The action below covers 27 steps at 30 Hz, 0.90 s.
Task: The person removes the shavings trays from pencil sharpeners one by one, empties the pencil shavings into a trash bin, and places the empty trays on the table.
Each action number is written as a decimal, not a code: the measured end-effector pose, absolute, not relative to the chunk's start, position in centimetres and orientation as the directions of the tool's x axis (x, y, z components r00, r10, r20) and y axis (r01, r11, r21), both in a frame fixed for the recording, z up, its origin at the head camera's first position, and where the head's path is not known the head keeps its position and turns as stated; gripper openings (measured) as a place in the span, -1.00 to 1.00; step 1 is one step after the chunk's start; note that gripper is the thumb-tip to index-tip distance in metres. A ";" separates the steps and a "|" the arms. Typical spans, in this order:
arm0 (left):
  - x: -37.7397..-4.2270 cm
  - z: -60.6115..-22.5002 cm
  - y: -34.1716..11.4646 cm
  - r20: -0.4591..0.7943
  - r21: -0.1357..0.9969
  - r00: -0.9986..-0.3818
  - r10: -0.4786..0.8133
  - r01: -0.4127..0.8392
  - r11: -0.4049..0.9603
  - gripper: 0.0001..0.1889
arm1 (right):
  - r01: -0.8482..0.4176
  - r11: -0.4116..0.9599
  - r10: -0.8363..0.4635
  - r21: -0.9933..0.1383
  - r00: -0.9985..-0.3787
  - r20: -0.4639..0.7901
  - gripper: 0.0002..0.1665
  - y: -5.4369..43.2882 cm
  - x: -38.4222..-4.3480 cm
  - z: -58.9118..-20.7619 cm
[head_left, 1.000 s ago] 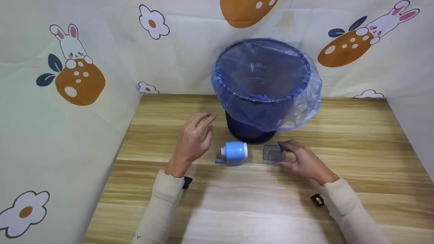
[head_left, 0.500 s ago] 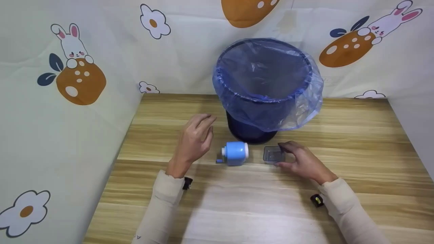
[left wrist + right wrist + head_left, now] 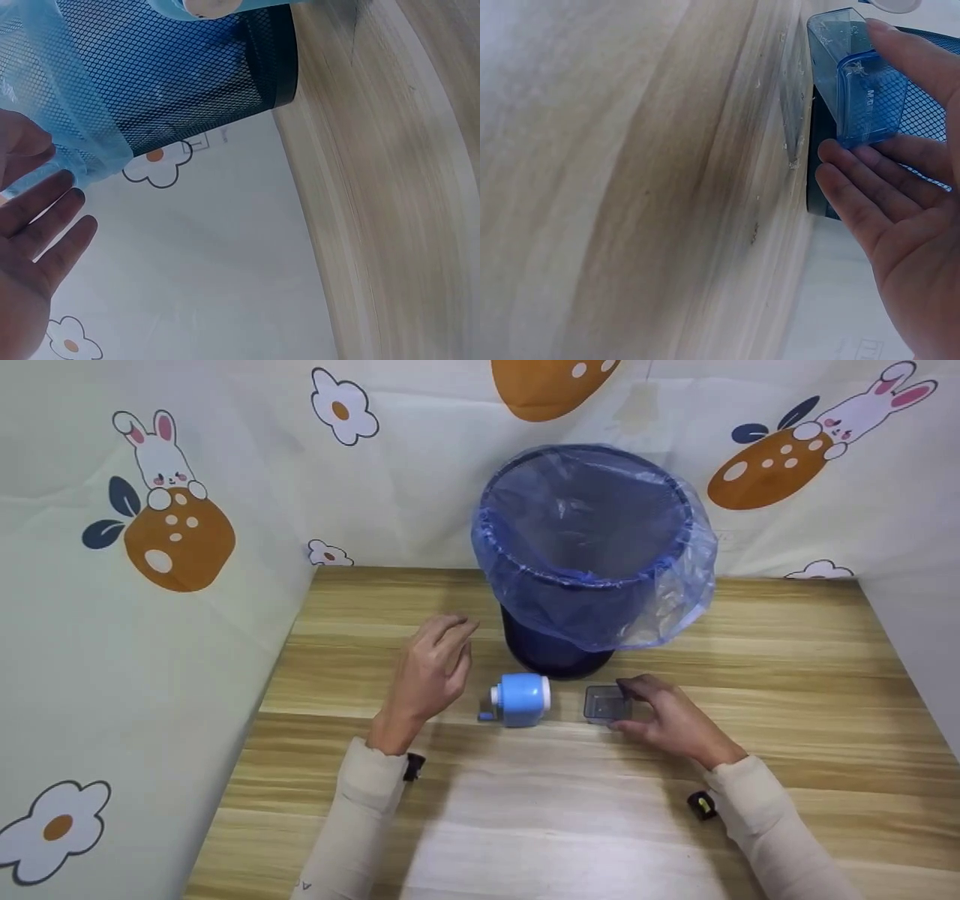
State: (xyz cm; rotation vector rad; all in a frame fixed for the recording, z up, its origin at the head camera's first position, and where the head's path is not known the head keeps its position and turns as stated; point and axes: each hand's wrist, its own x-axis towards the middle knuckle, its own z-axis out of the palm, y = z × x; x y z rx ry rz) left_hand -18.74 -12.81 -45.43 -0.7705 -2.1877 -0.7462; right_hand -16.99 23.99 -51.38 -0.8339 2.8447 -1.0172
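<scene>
My right hand (image 3: 667, 718) pinches a small clear bluish shavings drawer (image 3: 604, 706) between thumb and fingers, low over the table. In the right wrist view, pale crumbs cling to the drawer (image 3: 870, 101). To its left stands a light blue crank pencil sharpener (image 3: 521, 700) with a white end and a small crank on its left side. My left hand (image 3: 431, 671) hovers left of the sharpener, holding nothing. Loosely bent fingers (image 3: 56, 217) of that hand show in the left wrist view, apart from the bin behind them.
Behind the sharpener stands a dark mesh waste bin (image 3: 559, 649), lined with a blue plastic bag (image 3: 600, 611) folded over its rim. Small crumbs lie on the wooden table (image 3: 540, 825) in the right wrist view. A patterned cloth wall (image 3: 405, 472) closes off the back.
The clear drawer and right hand have shifted very slightly towards the person. The left hand and sharpener look practically unmoved.
</scene>
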 end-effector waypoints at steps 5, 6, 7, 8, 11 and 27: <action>-18.8 -45.5 -12.8 0.746 0.279 -0.590 0.310 0.699 0.659 -0.72 | -0.472 0.654 -0.483 -0.592 -0.862 0.153 -0.25 24.1 -16.9 -51.5; -18.8 -45.5 -12.8 0.745 0.277 -0.590 0.311 0.698 0.661 -0.72 | -0.470 0.655 -0.483 -0.591 -0.863 0.151 -0.25 24.1 -16.9 -51.5; -18.8 -45.6 -12.8 0.746 0.274 -0.588 0.311 0.698 0.662 -0.72 | -0.469 0.655 -0.483 -0.592 -0.863 0.150 -0.25 24.1 -16.9 -51.6; -18.8 -45.6 -12.8 0.748 0.272 -0.587 0.310 0.697 0.663 -0.71 | -0.468 0.654 -0.482 -0.594 -0.863 0.150 -0.25 24.2 -16.9 -51.6; -18.8 -45.6 -12.8 0.740 0.272 -0.596 0.313 0.690 0.671 -0.71 | -0.467 0.654 -0.479 -0.596 -0.865 0.153 -0.25 24.3 -16.9 -51.7; -18.8 -46.0 -13.2 0.682 0.285 -0.647 0.340 0.664 0.692 -0.74 | -0.451 0.688 -0.467 -0.568 -0.875 0.128 -0.23 24.7 -16.6 -52.0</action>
